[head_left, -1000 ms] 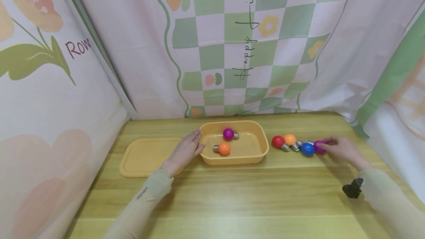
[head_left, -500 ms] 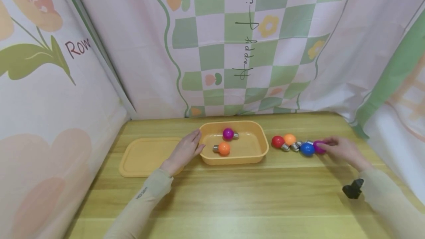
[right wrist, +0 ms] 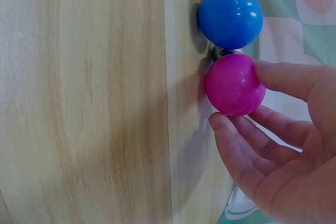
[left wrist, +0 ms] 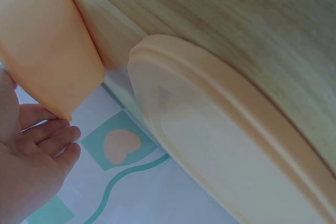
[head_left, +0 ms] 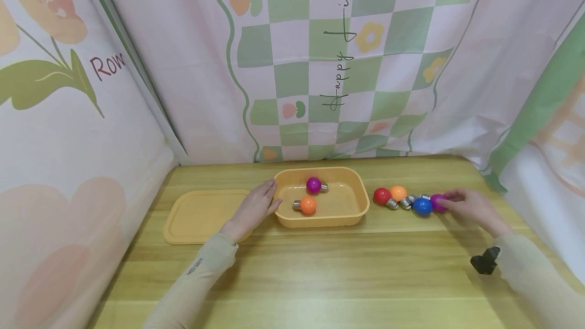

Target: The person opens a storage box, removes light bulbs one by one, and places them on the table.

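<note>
In the head view my left hand (head_left: 253, 209) rests against the left end of a yellow plastic box (head_left: 320, 222). The left wrist view shows its fingers, fairly relaxed, touching the rim of that box (left wrist: 47, 40). Inside the box lie a purple light bulb (head_left: 314, 185) and an orange bulb (head_left: 308, 205). On the right, my right hand (head_left: 473, 208) has its thumb and fingers around the round end of another purple light bulb (right wrist: 235, 85) on the table. A blue bulb (right wrist: 231, 18) lies right beside it.
Left of the box, a flat yellow lid (head_left: 201, 215) lies partly under my left forearm. A red bulb (head_left: 382, 196) and an orange bulb (head_left: 398, 193) lie between box and right hand. A patterned curtain (head_left: 292, 80) hangs behind the wooden table (head_left: 343, 273).
</note>
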`<action>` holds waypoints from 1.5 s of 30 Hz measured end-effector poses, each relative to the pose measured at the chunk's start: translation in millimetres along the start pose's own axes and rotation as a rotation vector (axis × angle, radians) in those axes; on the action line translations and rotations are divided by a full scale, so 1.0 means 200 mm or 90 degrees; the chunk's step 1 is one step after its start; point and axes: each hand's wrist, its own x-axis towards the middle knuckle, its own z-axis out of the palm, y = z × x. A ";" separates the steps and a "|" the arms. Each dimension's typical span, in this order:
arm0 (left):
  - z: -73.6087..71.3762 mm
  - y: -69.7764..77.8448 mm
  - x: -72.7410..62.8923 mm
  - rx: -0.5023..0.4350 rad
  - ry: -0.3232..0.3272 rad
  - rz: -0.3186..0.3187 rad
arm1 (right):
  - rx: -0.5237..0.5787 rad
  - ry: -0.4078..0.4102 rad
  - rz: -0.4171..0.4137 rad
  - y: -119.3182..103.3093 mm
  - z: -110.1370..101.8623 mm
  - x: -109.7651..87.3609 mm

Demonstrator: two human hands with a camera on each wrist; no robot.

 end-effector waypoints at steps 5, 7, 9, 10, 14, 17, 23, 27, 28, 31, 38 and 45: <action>-0.01 0.00 0.00 -0.004 -0.016 -0.010 | -0.008 0.000 0.000 -0.01 0.00 0.00; 0.00 0.00 0.00 0.001 -0.017 -0.009 | -0.006 0.000 -0.001 -0.01 0.00 0.00; 0.00 0.00 0.00 0.005 -0.015 -0.006 | -0.003 0.000 -0.003 -0.01 0.00 0.00; 0.01 -0.01 0.00 0.007 -0.014 -0.005 | -0.002 0.000 -0.004 -0.01 0.00 0.00; 0.01 -0.01 0.00 0.010 -0.010 -0.001 | 0.002 0.001 -0.002 0.00 0.00 0.01; 0.01 -0.01 0.00 0.014 -0.011 -0.002 | 0.006 -0.001 0.001 0.01 0.00 0.01; 0.01 -0.01 0.00 0.000 -0.014 -0.008 | -0.006 -0.002 0.002 0.01 0.00 0.01; 0.01 -0.01 -0.01 0.004 -0.006 -0.002 | -0.010 -0.004 0.000 0.00 -0.01 0.01; 0.01 -0.01 -0.01 0.006 -0.007 -0.003 | -0.011 -0.005 -0.002 0.00 -0.01 0.01; 0.01 -0.01 -0.01 0.013 -0.010 -0.002 | -0.014 -0.006 -0.004 0.00 -0.01 0.01; 0.01 -0.01 -0.01 0.025 -0.007 0.001 | -0.027 -0.009 -0.008 0.00 -0.01 0.03; 0.01 -0.01 0.00 0.019 -0.016 -0.004 | -0.025 -0.014 -0.011 0.00 -0.01 0.03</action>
